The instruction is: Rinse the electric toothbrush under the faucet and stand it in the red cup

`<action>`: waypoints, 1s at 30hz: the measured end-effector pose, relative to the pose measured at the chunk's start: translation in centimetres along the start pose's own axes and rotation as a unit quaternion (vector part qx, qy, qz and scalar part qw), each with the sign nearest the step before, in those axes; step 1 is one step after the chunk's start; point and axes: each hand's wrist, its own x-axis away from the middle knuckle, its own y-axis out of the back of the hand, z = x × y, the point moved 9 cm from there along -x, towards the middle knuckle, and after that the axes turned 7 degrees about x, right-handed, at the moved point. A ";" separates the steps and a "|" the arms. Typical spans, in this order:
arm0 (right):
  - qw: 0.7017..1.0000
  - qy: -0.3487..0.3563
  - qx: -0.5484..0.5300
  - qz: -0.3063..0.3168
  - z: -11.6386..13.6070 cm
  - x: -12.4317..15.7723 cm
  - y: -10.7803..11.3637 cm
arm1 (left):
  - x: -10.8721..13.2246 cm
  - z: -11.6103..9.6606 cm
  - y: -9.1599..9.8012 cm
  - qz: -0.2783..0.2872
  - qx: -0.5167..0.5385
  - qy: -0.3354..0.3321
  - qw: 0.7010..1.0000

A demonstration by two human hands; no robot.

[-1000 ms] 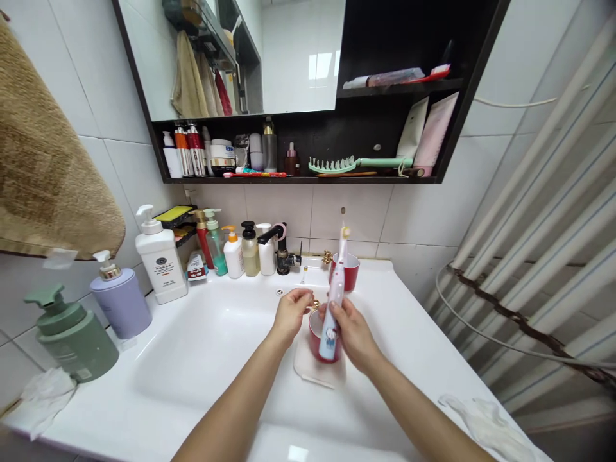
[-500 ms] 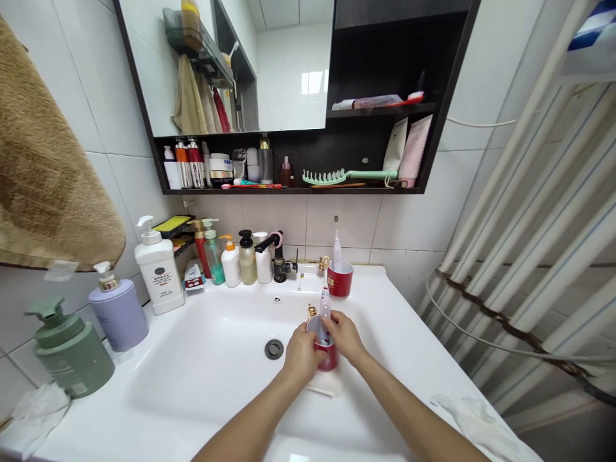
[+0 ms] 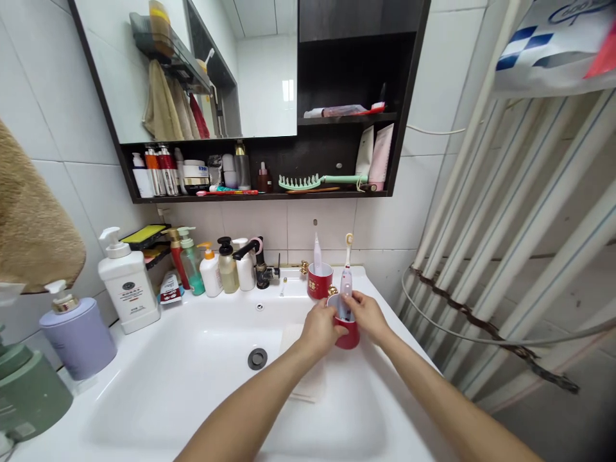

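My left hand [image 3: 321, 328] is wrapped round a red cup [image 3: 349, 335] that sits at the right rim of the white sink [image 3: 192, 372]. An electric toothbrush [image 3: 346, 277], pink and white, stands upright in that cup. My right hand [image 3: 369, 313] closes on the cup's far side, its fingers at the toothbrush handle. A second red cup [image 3: 319, 282] with a white toothbrush in it stands just behind, near the wall.
A black tap [image 3: 254, 256] and several pump bottles [image 3: 206, 266] line the back of the sink. A white dispenser [image 3: 128, 285] and a lilac one [image 3: 77, 333] stand at the left. A white cloth [image 3: 308, 378] lies in the basin. Pipes [image 3: 505, 256] run down the right wall.
Both hands have carried the red cup with the toothbrush from over the white cloth back and right to the sink's rim, beside the other cup. The view has swung right.
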 end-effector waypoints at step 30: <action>0.986 -0.045 0.105 -0.122 -1.7 -9.6 5.1 | -8.3 4.4 2.1 -0.085 -0.152 0.073 0.982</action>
